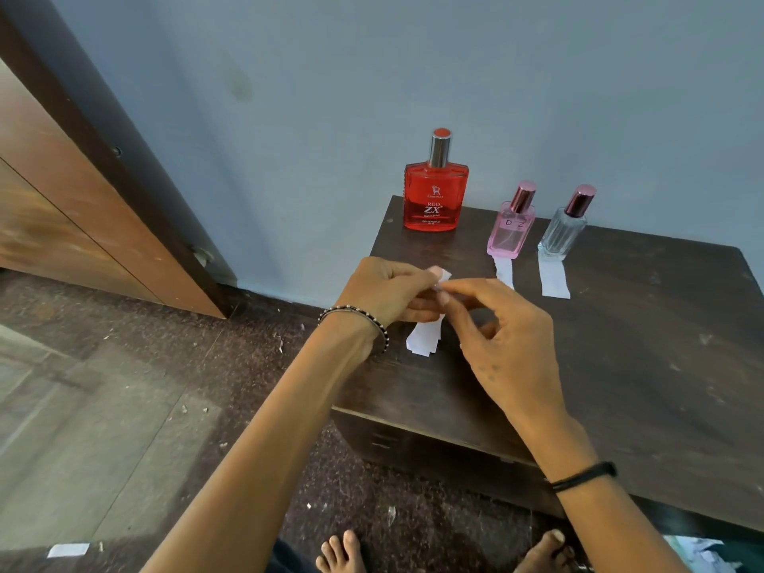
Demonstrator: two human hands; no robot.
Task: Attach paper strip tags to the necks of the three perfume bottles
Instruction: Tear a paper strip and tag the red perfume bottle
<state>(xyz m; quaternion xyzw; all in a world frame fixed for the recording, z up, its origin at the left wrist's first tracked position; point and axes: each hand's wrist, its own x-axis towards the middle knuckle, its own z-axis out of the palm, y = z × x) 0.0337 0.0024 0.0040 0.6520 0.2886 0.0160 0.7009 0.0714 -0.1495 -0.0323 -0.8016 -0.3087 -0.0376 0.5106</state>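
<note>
Three perfume bottles stand at the back of a dark wooden table (645, 345): a large red bottle (435, 196) on the left, a small pink bottle (511, 227) in the middle and a clear ribbed bottle (563, 231) on the right. A white paper strip (505, 272) lies in front of the pink one and another white strip (554, 279) in front of the clear one. My left hand (386, 293) and my right hand (502, 345) both pinch a third paper strip (423, 337) above the table's left side; its lower end hangs below my fingers.
A blue wall rises right behind the table. A brown wooden door and frame (82, 200) stand at the left. Paper scraps lie on the dark floor (68, 550), and my bare feet (343, 552) show at the bottom edge.
</note>
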